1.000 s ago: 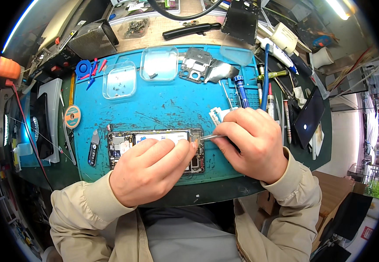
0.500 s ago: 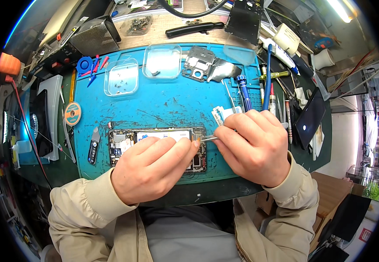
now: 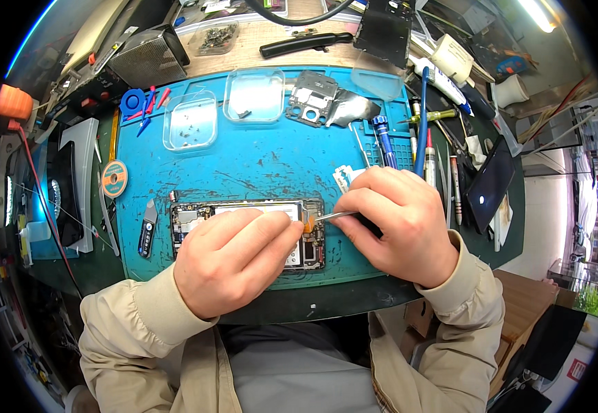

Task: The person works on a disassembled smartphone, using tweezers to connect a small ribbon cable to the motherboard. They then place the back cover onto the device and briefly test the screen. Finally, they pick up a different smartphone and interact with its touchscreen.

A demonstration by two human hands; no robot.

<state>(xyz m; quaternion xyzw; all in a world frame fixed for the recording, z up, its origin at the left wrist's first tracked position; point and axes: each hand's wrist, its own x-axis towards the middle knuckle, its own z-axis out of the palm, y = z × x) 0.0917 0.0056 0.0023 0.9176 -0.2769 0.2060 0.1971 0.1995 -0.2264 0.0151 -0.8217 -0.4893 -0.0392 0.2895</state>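
An opened phone (image 3: 189,221) lies on the blue mat (image 3: 237,168), its inner boards and battery showing. My left hand (image 3: 237,265) covers part of it, fingers closed with the tips at an orange flex cable (image 3: 309,221); what they pinch is hidden. My right hand (image 3: 402,230) grips thin metal tweezers (image 3: 330,215), whose points reach that cable from the right. Just behind that hand lies a white packet (image 3: 345,175), partly covered. A small black-handled blade tool (image 3: 147,230) rests left of the phone.
Clear containers (image 3: 190,120) with small parts, a metal plate (image 3: 310,93) and blue tools (image 3: 132,103) sit at the back. A solder spool (image 3: 113,178) is at left. Screwdrivers (image 3: 385,141), syringes and a dark phone (image 3: 488,186) crowd the right side.
My left hand has shifted slightly left and down since half a second ago, exposing more orange cable. My right hand has moved slightly, still holding the tweezers at the cable.
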